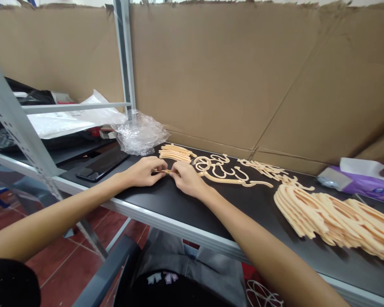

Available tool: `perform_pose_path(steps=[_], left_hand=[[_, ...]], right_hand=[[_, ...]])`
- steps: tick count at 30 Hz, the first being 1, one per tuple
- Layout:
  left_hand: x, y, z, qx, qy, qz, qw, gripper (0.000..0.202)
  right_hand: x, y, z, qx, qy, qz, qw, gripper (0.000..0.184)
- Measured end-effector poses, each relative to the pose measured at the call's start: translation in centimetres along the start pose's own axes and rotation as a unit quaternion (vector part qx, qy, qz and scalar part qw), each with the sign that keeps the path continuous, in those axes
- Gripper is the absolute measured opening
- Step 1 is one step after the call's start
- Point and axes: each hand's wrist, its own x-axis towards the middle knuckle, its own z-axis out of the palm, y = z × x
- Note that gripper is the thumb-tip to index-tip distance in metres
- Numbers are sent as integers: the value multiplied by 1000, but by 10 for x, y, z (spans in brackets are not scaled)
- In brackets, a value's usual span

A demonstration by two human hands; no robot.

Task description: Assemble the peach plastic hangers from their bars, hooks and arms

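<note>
**Hands and held item.** Both hands rest on the black counter, close to its near edge and toward its left end. The left hand and the right hand meet fingertip to fingertip. A thin tan strip runs between them, pinched by the thumb and fingers of each hand. Only a short length of the strip shows in the gap. It lies at or just above the counter surface, and whether it touches cannot be told. Both forearms cross the near edge of the counter.

**Adjacent items.**
- A small stack of tan strips lies just beyond the hands, toward the far edge.
- Loose curved tan pieces are spread beside the right hand, on its right and slightly farther back.
- A large pile of curved tan parts covers the right end of the counter, well apart from the hands.
- A dark phone lies flat near the left end, left of the left hand and not touching it.
- A crumpled clear plastic bag sits at the far left corner.
- A purple tissue pack stands at the far edge on the right.
- A cardboard sheet stands along the far edge.
</note>
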Motion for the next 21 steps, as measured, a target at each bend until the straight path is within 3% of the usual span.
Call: perform_pose_path(steps=[9, 16, 21], left_hand=[[1, 1, -1, -26, 16, -9, 999, 21], [2, 0, -2, -59, 14, -69, 996, 29], [5, 2, 1, 48, -20, -59, 997, 31]], right_hand=[[-2, -5, -3, -59, -12, -30, 998, 19], [-2, -6, -3, -88, -22, -29, 995, 16], [-1, -5, -1, -84, -26, -18, 996, 14]])
